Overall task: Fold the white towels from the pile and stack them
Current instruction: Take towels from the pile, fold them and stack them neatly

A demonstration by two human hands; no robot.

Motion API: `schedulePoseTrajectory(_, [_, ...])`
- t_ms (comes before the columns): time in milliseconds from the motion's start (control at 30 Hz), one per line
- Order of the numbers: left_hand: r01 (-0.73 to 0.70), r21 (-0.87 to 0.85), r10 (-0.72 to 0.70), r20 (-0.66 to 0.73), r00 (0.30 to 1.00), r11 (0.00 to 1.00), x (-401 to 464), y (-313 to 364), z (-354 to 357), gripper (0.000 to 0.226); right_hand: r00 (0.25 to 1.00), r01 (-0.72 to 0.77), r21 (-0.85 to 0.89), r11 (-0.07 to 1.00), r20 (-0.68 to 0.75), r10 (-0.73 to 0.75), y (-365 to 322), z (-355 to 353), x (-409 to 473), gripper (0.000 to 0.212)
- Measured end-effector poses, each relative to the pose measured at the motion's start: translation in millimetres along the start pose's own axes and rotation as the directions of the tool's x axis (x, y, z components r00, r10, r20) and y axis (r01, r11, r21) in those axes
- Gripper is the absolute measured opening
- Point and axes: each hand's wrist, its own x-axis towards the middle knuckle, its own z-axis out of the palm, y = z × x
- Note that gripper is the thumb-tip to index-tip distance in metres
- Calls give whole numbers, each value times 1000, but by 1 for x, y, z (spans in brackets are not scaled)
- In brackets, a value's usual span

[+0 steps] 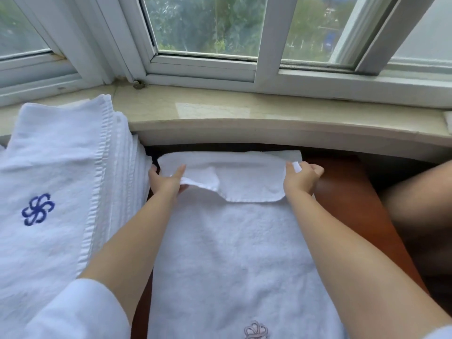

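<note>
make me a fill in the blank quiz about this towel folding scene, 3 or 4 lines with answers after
1. The left hand and right hand both grip the far edge of the ____ towel spread on the table.
2. The stack of folded towels sits to the person's ____.
3. The emblem on the top towel of the stack is ____ in colour.
4. Beyond the towel runs a stone sill under a ____.

Answers: white; left; blue; window

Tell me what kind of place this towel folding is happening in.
Probably a hotel room or its linen area: a stack of white towels bearing a blue embroidered logo, beside a marble window sill, on a wooden table.
</note>
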Motion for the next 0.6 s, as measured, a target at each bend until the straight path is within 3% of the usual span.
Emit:
schedulePoseTrajectory(67, [45,18,-45,14,999,999,-10,-1,-5,83,1000,13,-103,995,-18,-14,3,-6,-9,26])
schedulePoseTrajectory(167, [42,42,-43,9,999,998,-29,1,-19,55,999,1,-22,1000,-52,-3,0,-25,-23,25])
schedulePoseTrajectory(233, [-97,30,99,-103,990,995,-46,6,-33,29,988,59,43,997,-148,-52,-10,-43,-34,26])
schedulePoseTrajectory(300, [-256,64,264,-209,942,965,-68,12,-49,18,967,95,102,990,-246,-67,-19,-65,-47,25])
schedulePoseTrajectory(400, [-332,125,350,-170,921,935,-108,2,-73,14,950,118,152,981,-305,-67,-11,-103,-71,27])
schedulePoseTrajectory(500, [-285,148,299,-84,951,947,-143,-32,-93,16,949,100,143,985,-312,-51,24,-137,-99,32])
schedulePoseTrajectory(600, [-285,152,304,-123,945,946,-172,-63,-114,31,949,54,124,991,-314,-13,61,-162,-127,32])
